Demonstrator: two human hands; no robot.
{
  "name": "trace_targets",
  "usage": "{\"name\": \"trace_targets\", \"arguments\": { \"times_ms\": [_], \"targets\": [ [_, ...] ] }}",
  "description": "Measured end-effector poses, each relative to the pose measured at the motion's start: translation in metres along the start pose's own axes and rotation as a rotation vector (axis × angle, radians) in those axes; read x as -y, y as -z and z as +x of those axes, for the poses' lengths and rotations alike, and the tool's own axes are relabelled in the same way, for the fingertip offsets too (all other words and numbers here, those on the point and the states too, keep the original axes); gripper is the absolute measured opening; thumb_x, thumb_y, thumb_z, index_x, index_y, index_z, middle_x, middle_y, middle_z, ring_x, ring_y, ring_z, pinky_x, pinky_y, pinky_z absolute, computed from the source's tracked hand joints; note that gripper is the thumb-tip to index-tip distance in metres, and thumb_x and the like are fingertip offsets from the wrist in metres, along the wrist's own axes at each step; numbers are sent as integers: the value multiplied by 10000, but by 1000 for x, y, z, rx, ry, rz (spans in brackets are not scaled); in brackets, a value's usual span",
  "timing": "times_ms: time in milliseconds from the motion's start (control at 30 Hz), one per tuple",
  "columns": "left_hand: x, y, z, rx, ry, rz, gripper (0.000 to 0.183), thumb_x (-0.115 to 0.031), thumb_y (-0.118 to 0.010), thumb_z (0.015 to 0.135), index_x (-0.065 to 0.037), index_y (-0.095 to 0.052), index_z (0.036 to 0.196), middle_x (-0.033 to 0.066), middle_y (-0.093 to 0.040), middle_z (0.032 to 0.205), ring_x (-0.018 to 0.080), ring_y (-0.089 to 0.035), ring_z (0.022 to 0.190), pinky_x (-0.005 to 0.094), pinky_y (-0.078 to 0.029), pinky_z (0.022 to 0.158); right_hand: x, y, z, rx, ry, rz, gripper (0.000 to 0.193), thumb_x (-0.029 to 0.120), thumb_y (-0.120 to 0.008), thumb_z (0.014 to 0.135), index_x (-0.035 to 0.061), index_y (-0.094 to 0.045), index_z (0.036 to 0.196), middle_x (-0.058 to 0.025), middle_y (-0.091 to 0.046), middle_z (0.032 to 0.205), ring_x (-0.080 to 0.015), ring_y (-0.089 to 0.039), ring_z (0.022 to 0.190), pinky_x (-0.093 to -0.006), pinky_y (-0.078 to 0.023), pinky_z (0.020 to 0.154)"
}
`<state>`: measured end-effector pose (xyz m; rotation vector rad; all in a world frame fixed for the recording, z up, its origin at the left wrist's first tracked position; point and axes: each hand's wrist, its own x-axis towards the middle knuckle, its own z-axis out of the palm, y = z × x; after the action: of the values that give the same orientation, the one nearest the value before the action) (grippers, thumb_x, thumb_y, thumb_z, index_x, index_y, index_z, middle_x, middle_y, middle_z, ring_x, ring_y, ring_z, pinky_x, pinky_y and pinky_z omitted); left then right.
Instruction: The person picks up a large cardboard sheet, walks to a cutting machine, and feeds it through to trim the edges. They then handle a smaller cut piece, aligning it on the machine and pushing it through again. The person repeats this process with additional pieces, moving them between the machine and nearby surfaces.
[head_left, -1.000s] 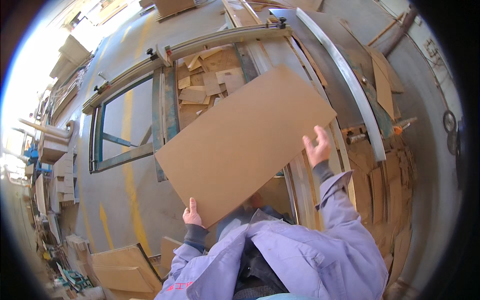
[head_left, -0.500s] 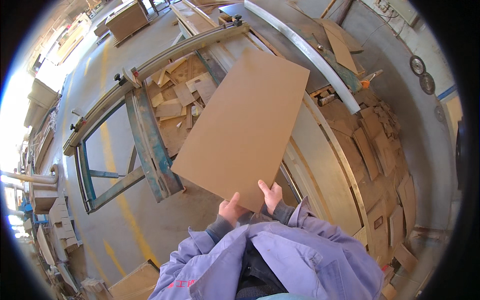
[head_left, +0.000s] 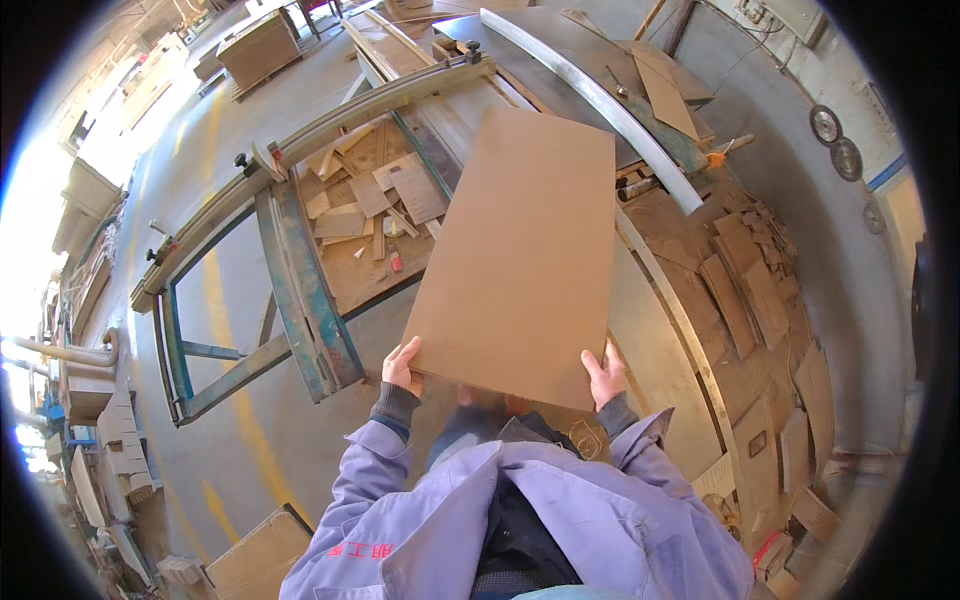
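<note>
A large rectangular brown board (head_left: 520,250) spans the space between my two hands, its far end over the machine table. My left hand (head_left: 402,367) grips its near left corner, thumb on the top face and fingers hidden underneath. At the near right corner my right hand (head_left: 604,376) holds it the same way. Beneath and right of the board runs the pale metal bed (head_left: 650,350) of what looks like a sliding table saw. The board covers part of that bed.
A sliding frame (head_left: 300,290) with a long fence (head_left: 330,115) stands left of the board. Offcuts (head_left: 372,190) lie in a wooden tray there. A curved metal guard (head_left: 600,100) arches at the back right. Board scraps (head_left: 745,290) pile up along the right side.
My hands have moved apart, from close together at one corner to the board's two near corners. The board has turned, its near edge now running across in front of me.
</note>
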<state>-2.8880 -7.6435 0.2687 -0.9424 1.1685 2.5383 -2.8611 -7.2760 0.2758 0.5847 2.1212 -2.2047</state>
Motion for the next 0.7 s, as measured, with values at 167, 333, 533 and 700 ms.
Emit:
{"name": "trace_targets", "arguments": {
  "times_ms": [167, 333, 533, 700],
  "targets": [
    [3, -21, -15, 62, -116, 133, 211, -171, -698, 896, -44, -662, 1060, 45, -715, 933, 145, -679, 753, 267, -501, 568, 15, 25, 16, 5, 106, -67, 423, 139, -635, 940, -29, -507, 1307, -112, -628, 1195, -185, -586, 1088, -326, -465, 952],
    [31, -39, -39, 34, -83, 125, 226, -145, -692, 903, -34, -659, 1097, 64, -711, 992, 163, -684, 873, 327, -551, 713, 39, 56, 40, 39, 148, -238, 462, 223, -673, 930, -58, -533, 1268, -127, -650, 1154, -180, -605, 1041, -316, -482, 910],
    [54, -48, -66, 165, 124, 219, 282, -197, -639, 950, -11, -621, 1161, 113, -702, 1061, 231, -706, 852, 337, -591, 667, 52, 90, 71, 149, 147, -306, 543, 297, -697, 916, -72, -531, 1280, -151, -655, 1155, -195, -606, 1058, -322, -479, 921],
    [38, -57, -53, 255, 334, 372, 298, -221, -633, 957, -1, -614, 1157, 126, -691, 1072, 247, -704, 851, 380, -590, 682, 51, 100, 111, 209, 162, -380, 604, 326, -702, 910, -102, -515, 1292, -167, -642, 1199, -190, -603, 1076, -320, -476, 935]
  ]
}}
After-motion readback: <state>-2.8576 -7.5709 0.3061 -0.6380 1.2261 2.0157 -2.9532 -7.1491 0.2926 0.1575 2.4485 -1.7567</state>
